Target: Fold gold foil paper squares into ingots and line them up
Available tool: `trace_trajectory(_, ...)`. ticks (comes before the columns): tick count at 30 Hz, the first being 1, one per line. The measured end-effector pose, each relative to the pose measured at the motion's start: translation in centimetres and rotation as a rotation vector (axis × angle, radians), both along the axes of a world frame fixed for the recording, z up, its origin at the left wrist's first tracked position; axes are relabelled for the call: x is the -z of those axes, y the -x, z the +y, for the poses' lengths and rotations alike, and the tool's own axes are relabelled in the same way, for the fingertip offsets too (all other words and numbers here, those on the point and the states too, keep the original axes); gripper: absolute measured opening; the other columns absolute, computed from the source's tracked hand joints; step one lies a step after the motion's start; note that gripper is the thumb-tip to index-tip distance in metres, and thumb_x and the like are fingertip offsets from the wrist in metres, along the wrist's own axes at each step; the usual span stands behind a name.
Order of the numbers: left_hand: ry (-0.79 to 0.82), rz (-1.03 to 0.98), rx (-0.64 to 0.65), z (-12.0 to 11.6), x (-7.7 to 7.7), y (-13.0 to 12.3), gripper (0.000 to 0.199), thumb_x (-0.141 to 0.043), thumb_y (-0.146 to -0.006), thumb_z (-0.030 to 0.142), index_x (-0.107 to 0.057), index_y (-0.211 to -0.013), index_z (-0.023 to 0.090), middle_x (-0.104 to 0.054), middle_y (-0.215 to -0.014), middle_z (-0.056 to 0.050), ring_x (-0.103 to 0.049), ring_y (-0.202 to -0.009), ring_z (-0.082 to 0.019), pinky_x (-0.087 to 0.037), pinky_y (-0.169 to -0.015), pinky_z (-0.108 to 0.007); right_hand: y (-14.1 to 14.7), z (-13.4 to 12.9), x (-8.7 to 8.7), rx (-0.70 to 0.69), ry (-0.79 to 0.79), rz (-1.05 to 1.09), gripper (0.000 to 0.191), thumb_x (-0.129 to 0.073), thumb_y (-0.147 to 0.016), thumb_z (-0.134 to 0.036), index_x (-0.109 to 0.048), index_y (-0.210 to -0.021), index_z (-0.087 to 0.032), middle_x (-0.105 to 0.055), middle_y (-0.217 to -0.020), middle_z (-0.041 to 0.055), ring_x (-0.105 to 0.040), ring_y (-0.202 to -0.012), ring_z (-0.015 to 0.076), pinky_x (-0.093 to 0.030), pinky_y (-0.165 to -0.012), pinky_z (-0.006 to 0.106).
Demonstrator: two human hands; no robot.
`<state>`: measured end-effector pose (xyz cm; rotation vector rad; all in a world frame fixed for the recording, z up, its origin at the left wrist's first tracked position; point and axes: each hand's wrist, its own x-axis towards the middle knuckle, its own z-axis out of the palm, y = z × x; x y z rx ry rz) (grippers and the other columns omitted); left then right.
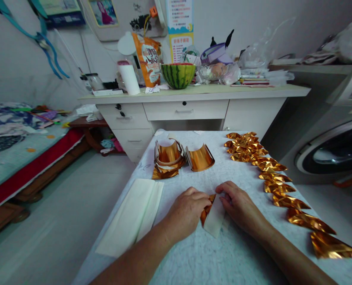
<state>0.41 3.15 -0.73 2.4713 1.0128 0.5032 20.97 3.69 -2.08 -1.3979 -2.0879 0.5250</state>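
Both of my hands are at a small piece of gold foil paper (215,218) with a pale backing, folded at a slant over the cloth-covered table. My left hand (188,211) pinches its gold side, fingers curled. At the upper right edge my right hand (236,202) has thumb and fingers closed on the pale side. Beyond them stand curved gold foil sheets, a stack (167,156) on the left and a loose piece (200,157) beside it. Pale paper sheets (127,215) lie left of my left forearm. Folded gold foil pieces (276,186) line the table's right side.
A white desk (190,95) stands behind the table, bearing a cut watermelon (178,75), an orange pouch (147,61) and plastic bags. A washing machine (321,130) is at the right. To the left is a bed (33,154) with a wooden frame.
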Motion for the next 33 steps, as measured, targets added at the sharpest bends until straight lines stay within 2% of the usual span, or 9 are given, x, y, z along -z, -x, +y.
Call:
trace_trajectory(3,-0.012,0.021,0.037,0.0,0.3,0.0,0.02,-0.053,-0.09,0.008,-0.065,-0.1,0.021,-0.068,-0.101,0.0,-0.056,-0.092,-0.019,-0.044,-0.086,-0.033,0.2,0.0,-0.1,-0.095,0.006,-0.002,0.038,-0.04,-0.08,-0.001,-0.068,-0.098,-0.019,-0.062,-0.099,0.0064,-0.062,-0.088,0.0165,-0.049,-0.08,0.029)
trace_trajectory(7,0.006,0.04,0.018,-0.2,0.2,-0.1,0.024,-0.051,-0.09,0.006,-0.066,-0.102,0.021,-0.068,-0.102,-0.001,-0.058,-0.092,-0.019,-0.045,-0.086,-0.034,0.4,0.0,-0.1,-0.137,-0.011,-0.048,0.046,-0.038,-0.077,0.003,-0.073,-0.096,-0.021,-0.064,-0.095,0.006,-0.062,-0.083,0.0161,-0.05,-0.076,0.027)
trace_trajectory(12,0.054,0.022,-0.046,-0.8,-0.7,-0.1,0.021,-0.053,-0.091,0.011,-0.066,-0.103,0.021,-0.065,-0.112,-0.002,-0.057,-0.099,-0.019,-0.046,-0.092,-0.034,0.2,0.1,0.5,-0.128,-0.048,-0.105,0.044,-0.043,-0.078,0.0,-0.075,-0.096,-0.024,-0.063,-0.085,0.0044,-0.059,-0.076,0.0165,-0.048,-0.069,0.026)
trace_trajectory(16,0.04,0.03,-0.063,-1.0,-1.1,-0.4,0.016,-0.055,-0.091,0.014,-0.066,-0.1,0.02,-0.065,-0.111,-0.002,-0.054,-0.101,-0.02,-0.046,-0.093,-0.034,0.4,-0.1,0.4,-0.085,-0.066,-0.137,0.042,-0.043,-0.08,-0.001,-0.075,-0.094,-0.024,-0.061,-0.083,0.004,-0.057,-0.075,0.0169,-0.045,-0.066,0.026)
trace_trajectory(20,-0.002,0.044,-0.068,-0.8,-0.7,-0.7,0.018,-0.055,-0.09,0.012,-0.065,-0.103,0.021,-0.065,-0.11,-0.002,-0.053,-0.101,-0.02,-0.046,-0.093,-0.034,0.6,-0.3,0.1,-0.016,-0.054,-0.165,0.039,-0.042,-0.084,-0.004,-0.075,-0.09,-0.023,-0.06,-0.084,0.0051,-0.057,-0.076,0.0183,-0.045,-0.066,0.028)
trace_trajectory(28,-0.047,0.081,-0.062,-0.8,-0.1,-1.2,0.021,-0.051,-0.091,0.008,-0.063,-0.104,0.02,-0.065,-0.112,-0.001,-0.054,-0.097,-0.02,-0.045,-0.091,-0.035,-0.2,-0.2,0.2,-0.027,-0.018,-0.132,0.043,-0.04,-0.084,-0.001,-0.073,-0.099,-0.024,-0.062,-0.092,0.005,-0.059,-0.083,0.0176,-0.048,-0.074,0.028)
trace_trajectory(33,-0.025,0.065,-0.065,-0.9,0.0,-1.2,0.023,-0.053,-0.089,0.007,-0.063,-0.105,0.02,-0.065,-0.111,-0.001,-0.054,-0.098,-0.019,-0.045,-0.091,-0.033,0.2,-0.1,-0.4,0.005,0.027,-0.149,0.029,-0.042,-0.089,-0.008,-0.068,-0.092,-0.02,-0.061,-0.092,0.0055,-0.06,-0.084,0.0178,-0.048,-0.078,0.029)
